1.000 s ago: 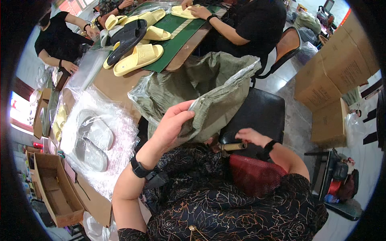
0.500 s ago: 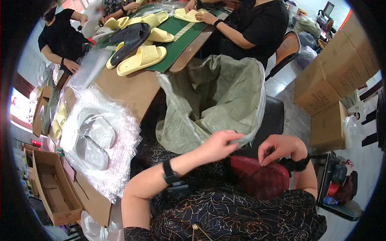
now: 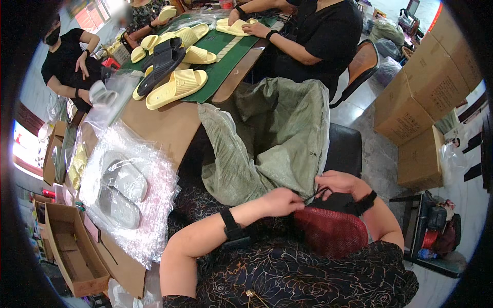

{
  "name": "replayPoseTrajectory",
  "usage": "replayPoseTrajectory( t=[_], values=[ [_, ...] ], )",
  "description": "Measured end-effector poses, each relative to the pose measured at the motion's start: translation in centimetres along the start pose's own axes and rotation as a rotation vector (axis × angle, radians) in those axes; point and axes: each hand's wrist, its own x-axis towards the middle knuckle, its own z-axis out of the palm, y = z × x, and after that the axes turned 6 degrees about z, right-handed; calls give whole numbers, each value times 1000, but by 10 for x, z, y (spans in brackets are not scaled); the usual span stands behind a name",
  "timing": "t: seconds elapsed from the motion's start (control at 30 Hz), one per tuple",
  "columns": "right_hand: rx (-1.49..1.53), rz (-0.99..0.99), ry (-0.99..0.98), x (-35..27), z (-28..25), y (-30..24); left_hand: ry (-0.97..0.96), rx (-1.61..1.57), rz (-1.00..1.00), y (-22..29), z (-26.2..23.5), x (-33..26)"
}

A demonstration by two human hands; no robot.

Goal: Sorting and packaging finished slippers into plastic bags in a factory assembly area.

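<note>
crinkling woven green sack, both hands

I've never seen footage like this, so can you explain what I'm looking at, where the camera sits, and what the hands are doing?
The view comes from a fisheye camera worn on a person's head, looking down, so edges bend. The left hand and right hand meet at the lower edge of a big green woven sack, fingers pinching it and a thin dark cord. On the brown table lie grey slippers in clear plastic bags and yellow slippers. Other people work at the far end.
</note>
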Motion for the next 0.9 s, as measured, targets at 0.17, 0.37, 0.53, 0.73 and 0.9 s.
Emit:
replayPoseTrajectory(
  t=[0.17, 0.37, 0.53, 0.73, 0.9],
  values=[
    [562, 64, -106, 44, -3, 91, 288, -194, -277, 3, -15, 4],
    [585, -138, 68, 60, 34, 133, 317, 59, -277, 29, -3, -2],
    [1337, 127, 68, 140, -8, 218, 369, 303, -132, 37, 4, 13],
    [1361, 76, 97, 150, 2, 203, 425, 395, -173, 32, 1, 15],
    [1524, 58, 253, 182, -25, 193, 488, 406, -177, 20, -14, 29]
  ],
)
